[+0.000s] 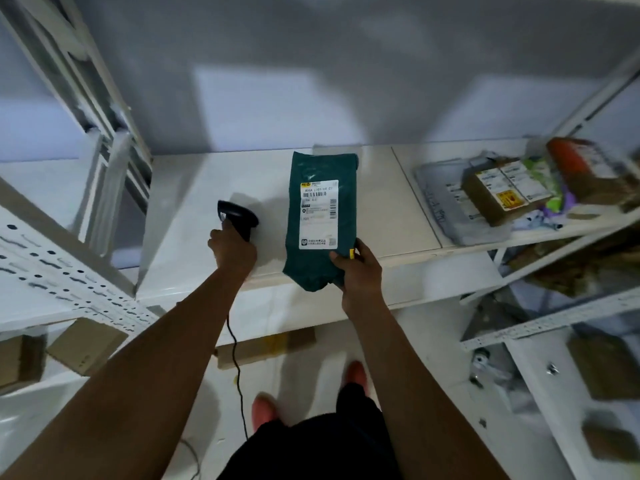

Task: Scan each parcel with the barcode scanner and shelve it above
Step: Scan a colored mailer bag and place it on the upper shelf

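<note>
A dark green plastic parcel (320,174) with a white shipping label lies lengthwise on the white shelf board (214,174), label up. My right hand (358,271) grips its near right corner, thumb on top. To the left of it my left hand (232,252) holds a black barcode scanner (237,214) by the handle, its head just above the shelf surface. The scanner's black cable hangs down from my left wrist toward the floor. The scanner head is about a hand's width left of the parcel.
On the right part of the shelf sits a pile of parcels (512,192): a grey bag, brown boxes with labels, an orange-taped box. White metal shelving uprights stand left (104,133) and right. Cardboard boxes (86,344) lie on lower shelves and the floor.
</note>
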Demonstrator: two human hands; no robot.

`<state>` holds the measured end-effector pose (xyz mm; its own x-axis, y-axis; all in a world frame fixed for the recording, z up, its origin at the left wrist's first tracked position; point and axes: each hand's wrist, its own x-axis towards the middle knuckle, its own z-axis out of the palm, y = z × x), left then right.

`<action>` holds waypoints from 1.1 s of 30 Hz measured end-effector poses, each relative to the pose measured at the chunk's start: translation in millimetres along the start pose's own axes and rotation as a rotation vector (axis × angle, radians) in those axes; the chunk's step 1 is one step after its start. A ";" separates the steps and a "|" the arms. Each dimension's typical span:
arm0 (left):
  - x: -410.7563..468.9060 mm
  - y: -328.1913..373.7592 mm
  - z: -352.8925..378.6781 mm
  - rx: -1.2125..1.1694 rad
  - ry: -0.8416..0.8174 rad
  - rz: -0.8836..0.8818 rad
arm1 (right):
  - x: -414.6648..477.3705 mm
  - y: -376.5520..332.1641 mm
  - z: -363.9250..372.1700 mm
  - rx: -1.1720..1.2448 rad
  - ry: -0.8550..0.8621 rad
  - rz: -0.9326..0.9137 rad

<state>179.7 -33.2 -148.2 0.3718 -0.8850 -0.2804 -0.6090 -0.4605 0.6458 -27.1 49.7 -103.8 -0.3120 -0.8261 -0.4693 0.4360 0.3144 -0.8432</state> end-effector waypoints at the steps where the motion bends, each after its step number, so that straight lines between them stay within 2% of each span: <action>1: -4.1 1.6 5.1 0.035 0.047 0.056 | -0.7 -2.8 -4.9 0.004 -0.002 -0.002; 3: -13.3 11.4 16.4 0.059 0.208 0.268 | -0.9 -9.0 -14.9 0.012 -0.008 -0.003; 5: -34.5 32.5 25.3 -0.088 0.194 0.439 | -1.4 -18.6 -25.9 0.034 -0.018 -0.008; 6: -48.3 46.5 27.7 -0.198 0.091 0.452 | -2.6 -25.1 -31.0 0.048 -0.033 -0.014; 8: -77.3 73.7 30.2 -0.407 -0.182 0.372 | -4.0 -38.9 -42.2 0.069 -0.068 -0.029; 10: -97.5 92.6 38.2 -0.507 -0.361 0.334 | -3.4 -52.5 -56.1 0.091 -0.100 -0.050; 13: -119.1 109.7 49.1 -0.532 -0.467 0.383 | -0.8 -72.5 -79.8 0.113 -0.137 -0.081; 16: -139.6 128.2 62.7 -0.664 -0.535 0.399 | -0.1 -97.4 -108.8 0.108 -0.207 -0.098; 24: -218.1 208.2 99.8 -0.749 -0.475 0.416 | 11.0 -166.8 -200.7 0.097 -0.415 -0.209; 33: -298.7 250.8 136.3 -0.779 -0.427 0.458 | 0.8 -212.4 -282.5 0.095 -0.519 -0.221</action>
<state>-179.6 106.2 0.8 -0.1596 -0.9870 -0.0207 0.0558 -0.0300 0.9980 -358.4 114.4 1.0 0.0404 -0.9965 -0.0738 0.4887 0.0842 -0.8684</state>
